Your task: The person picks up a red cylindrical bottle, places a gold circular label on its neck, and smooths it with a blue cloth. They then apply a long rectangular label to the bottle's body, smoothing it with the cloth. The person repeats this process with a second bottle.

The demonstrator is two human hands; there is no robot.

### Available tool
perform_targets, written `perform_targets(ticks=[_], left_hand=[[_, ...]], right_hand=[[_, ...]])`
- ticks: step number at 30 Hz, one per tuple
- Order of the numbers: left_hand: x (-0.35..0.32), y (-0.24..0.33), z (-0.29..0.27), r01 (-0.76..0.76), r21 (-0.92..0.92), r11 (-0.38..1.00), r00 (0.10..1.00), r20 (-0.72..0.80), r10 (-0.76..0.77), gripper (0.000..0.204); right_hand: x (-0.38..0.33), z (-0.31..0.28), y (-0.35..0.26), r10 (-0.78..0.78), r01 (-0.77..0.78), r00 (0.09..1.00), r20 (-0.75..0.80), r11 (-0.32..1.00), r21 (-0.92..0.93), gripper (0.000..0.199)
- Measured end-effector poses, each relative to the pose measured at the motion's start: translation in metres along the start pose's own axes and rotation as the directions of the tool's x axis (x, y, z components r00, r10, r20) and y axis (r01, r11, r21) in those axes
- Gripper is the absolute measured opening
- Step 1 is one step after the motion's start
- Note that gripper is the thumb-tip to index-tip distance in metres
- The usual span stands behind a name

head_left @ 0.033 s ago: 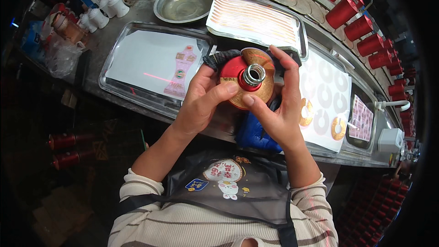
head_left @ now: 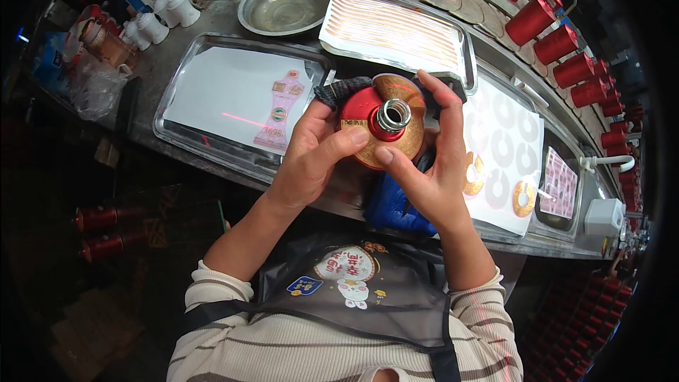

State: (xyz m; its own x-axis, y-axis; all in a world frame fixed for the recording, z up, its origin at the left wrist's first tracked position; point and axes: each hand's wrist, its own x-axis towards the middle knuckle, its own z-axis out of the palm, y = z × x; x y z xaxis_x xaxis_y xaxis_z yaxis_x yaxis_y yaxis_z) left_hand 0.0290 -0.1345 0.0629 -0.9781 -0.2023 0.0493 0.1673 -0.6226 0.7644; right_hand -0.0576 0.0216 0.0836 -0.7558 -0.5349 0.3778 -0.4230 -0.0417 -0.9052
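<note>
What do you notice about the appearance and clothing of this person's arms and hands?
The left hand and right hand are bare, with no glove, ring or watch visible; some fingers are hidden. The sleeves are cream, ribbed knit with darker stripes, ending well short of either hand.

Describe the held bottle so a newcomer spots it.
Find the steel counter, then the left hand and right hand at its edge. Between them is a red bottle, gold label partly around its open mouth, the only bottle held.
</note>
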Motion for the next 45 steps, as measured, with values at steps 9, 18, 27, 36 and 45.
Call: perform_targets(ticks=[9,18,27,36,45], left_hand=[[-0.001,-0.002,0.0,-0.019,0.004,1.0,1.0,-0.003,0.019,0.056],[0.001,-0.003,0.001,-0.018,0.091,0.996,0.999,-0.039,0.022,0.056],[-0.005,-0.006,0.012,-0.084,0.261,0.962,0.996,-0.011,0.089,0.074],[-0.011,-0.01,0.015,-0.189,0.353,0.916,0.98,0.003,0.201,0.083],[-0.007,-0.026,0.004,-0.282,0.85,0.445,0.909,0.088,0.408,0.085]], right_hand=[[-0.001,0.001,-0.001,0.019,-0.019,1.0,0.003,0.999,0.038,0.081],[-0.004,-0.003,-0.006,0.088,-0.089,0.996,0.014,0.984,0.156,0.067],[-0.002,-0.007,-0.002,0.158,-0.163,0.987,0.039,0.94,0.301,0.057],[0.004,-0.019,-0.002,0.221,-0.254,0.965,0.139,0.917,0.307,0.057],[0.018,-0.029,0.0,0.18,-0.212,0.971,0.154,0.952,0.22,0.053]])
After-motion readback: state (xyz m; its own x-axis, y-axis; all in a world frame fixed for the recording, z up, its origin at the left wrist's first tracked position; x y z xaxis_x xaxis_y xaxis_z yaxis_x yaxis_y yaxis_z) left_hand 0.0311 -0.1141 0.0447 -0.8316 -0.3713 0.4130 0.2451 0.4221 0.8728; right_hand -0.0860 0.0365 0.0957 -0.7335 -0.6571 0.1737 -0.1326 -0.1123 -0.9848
